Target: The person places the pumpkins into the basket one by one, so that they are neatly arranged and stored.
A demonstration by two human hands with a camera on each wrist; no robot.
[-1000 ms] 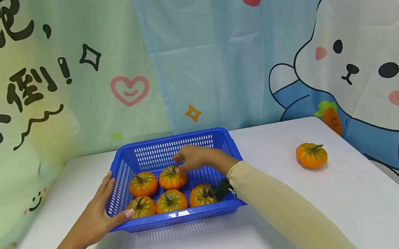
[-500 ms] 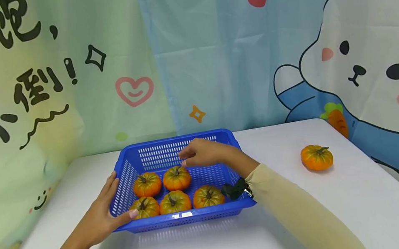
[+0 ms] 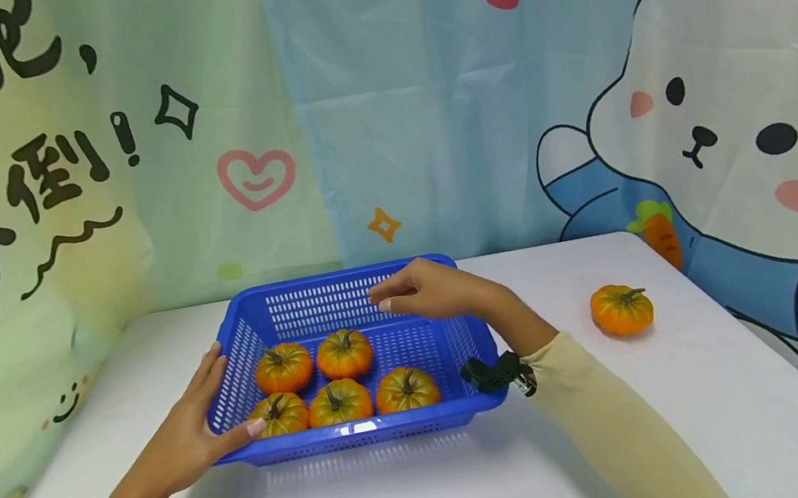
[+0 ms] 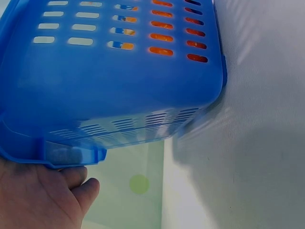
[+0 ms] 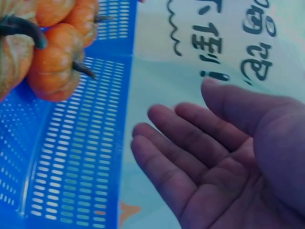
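Observation:
A blue plastic basket (image 3: 363, 432) with slotted walls stands on the white table, holding several small orange-green pumpkins. Two, including one pumpkin (image 3: 344, 354), sit in a back row; three, including another pumpkin (image 3: 407, 388), line the front. My left hand (image 3: 192, 432) holds the basket's left rim, its thumb over the front-left corner and fingers along the side. In the left wrist view, the hand (image 4: 43, 198) lies against the rim. Above the basket's right half hovers my right hand (image 3: 430, 288), touching no pumpkin. The right wrist view shows its palm (image 5: 214, 176) bare, fingers loosely extended.
One separate pumpkin (image 3: 622, 309) lies on the white table (image 3: 526, 291) to the right of the basket. A printed curtain (image 3: 419, 112) with a cartoon rabbit hangs behind the table. A black wrist device (image 3: 494, 373) sits at the right cuff.
My right hand has let go of the back-row pumpkin, then risen and moved right, away from it. The left hand keeps its place on the basket. The head view has shifted slightly.

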